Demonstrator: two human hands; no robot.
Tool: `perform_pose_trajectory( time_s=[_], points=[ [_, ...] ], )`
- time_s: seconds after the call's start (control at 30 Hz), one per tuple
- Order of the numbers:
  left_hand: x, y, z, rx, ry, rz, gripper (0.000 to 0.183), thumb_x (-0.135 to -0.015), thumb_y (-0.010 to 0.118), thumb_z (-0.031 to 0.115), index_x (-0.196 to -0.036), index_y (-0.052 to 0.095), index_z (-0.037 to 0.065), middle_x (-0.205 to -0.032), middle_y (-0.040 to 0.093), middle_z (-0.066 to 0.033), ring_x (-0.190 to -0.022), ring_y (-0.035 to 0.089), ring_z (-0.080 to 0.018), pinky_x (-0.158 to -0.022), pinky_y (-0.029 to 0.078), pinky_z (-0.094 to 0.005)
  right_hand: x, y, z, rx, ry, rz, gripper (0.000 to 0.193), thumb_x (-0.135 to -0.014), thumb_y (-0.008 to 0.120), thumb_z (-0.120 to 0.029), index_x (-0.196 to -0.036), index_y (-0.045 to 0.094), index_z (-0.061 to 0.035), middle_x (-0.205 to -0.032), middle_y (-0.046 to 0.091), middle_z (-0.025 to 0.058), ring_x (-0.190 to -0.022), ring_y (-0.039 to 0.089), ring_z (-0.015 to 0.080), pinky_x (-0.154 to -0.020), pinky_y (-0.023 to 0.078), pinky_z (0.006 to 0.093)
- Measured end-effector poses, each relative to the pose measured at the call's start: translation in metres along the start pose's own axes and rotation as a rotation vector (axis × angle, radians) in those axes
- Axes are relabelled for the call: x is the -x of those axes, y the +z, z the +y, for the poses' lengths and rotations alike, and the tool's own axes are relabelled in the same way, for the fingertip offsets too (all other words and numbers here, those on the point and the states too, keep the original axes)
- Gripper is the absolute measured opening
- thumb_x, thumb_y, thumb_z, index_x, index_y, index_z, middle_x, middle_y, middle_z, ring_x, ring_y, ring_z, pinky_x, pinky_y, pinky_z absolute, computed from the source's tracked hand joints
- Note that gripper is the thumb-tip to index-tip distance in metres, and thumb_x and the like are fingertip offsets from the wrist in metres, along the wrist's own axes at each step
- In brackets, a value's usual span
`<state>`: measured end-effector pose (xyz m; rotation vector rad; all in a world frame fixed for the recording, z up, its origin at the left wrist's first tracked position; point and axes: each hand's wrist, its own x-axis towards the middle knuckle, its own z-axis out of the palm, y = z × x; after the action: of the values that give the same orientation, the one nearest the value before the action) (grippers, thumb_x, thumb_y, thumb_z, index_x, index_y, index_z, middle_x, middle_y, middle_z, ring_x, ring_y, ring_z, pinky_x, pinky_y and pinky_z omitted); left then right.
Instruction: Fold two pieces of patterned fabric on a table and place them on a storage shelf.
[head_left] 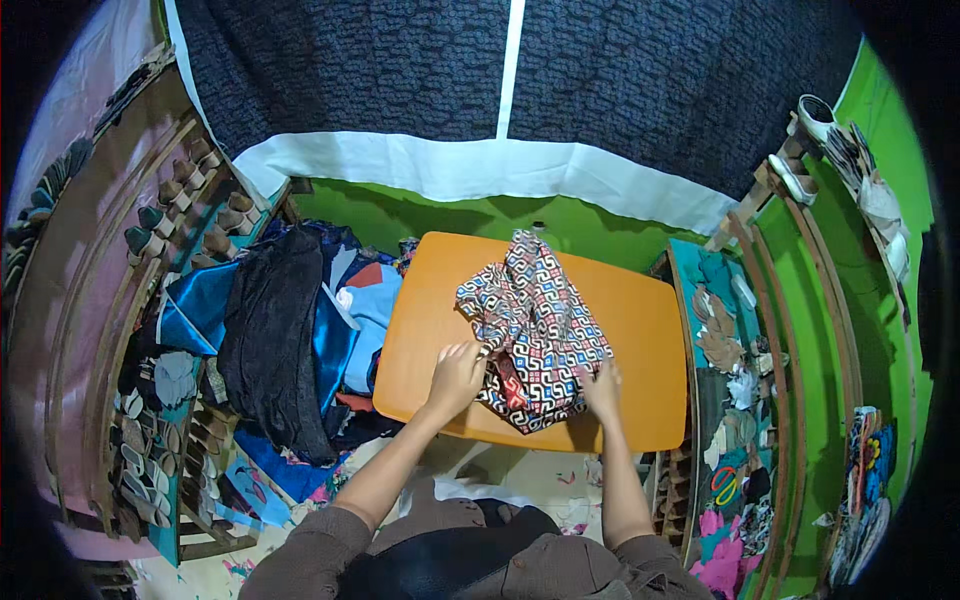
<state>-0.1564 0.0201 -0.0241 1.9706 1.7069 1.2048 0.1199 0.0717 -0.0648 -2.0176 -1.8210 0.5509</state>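
Observation:
A piece of patterned fabric [545, 330], printed in white, black, red and blue, lies bunched on the orange table [650, 370]. My left hand [460, 378] grips its left edge, with the fingers curled onto the cloth. At the lower right edge of the fabric, my right hand [602, 390] pinches the cloth between its fingers. The fabric's far end rises in a loose peak, and its near corner hangs close to the table's front edge.
Left of the table is a heap of cloth, with a black fabric [275, 340] over blue pieces. Wooden racks with shoes [145, 470] stand at the left. On the right, a shelf holds scraps and scissors [724, 486]. A dark curtain [400, 80] hangs behind.

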Motion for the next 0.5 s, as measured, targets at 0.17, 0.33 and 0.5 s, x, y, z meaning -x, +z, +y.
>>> perform_pose_trajectory(
  time_s=[0.17,0.33,0.5],
  points=[
    [-0.008,0.005,0.026,-0.076,0.084,0.027,0.011,-0.077,0.052,0.011,-0.085,0.052,0.002,-0.083,0.057,-0.0144,-0.086,0.053,-0.0324,-0.082,0.037,-0.043,0.039,0.037,-0.031,0.154,-0.039,-0.172,0.093,-0.071,0.06,-0.058,-0.134,0.028,0.0033,-0.137,0.023,0.0292,-0.129,0.019,0.0412,-0.104,0.017,0.0496],
    [-0.01,0.009,0.009,-0.262,-0.189,-0.061,0.021,-0.082,0.046,0.019,-0.086,0.056,0.001,-0.081,0.059,-0.0184,-0.082,0.055,-0.0347,-0.079,0.038,-0.0468,0.023,0.036,-0.008,0.021,-0.163,0.094,0.025,-0.081,0.05,-0.018,-0.095,0.063,-0.0019,-0.089,0.061,0.0215,-0.089,0.057,0.0366,-0.081,0.042,0.0447],
    [-0.01,-0.024,-0.031,-0.119,-0.35,0.186,0.023,-0.085,0.043,0.017,-0.085,0.055,-0.002,-0.083,0.06,-0.0219,-0.081,0.056,-0.0381,-0.076,0.039,-0.0504,-0.02,-0.047,-0.009,-0.378,-0.057,0.52,0.024,-0.088,0.041,-0.018,-0.096,0.056,-0.0016,-0.086,0.06,0.0228,-0.082,0.057,0.0405,-0.071,0.043,0.0437]
  ],
)
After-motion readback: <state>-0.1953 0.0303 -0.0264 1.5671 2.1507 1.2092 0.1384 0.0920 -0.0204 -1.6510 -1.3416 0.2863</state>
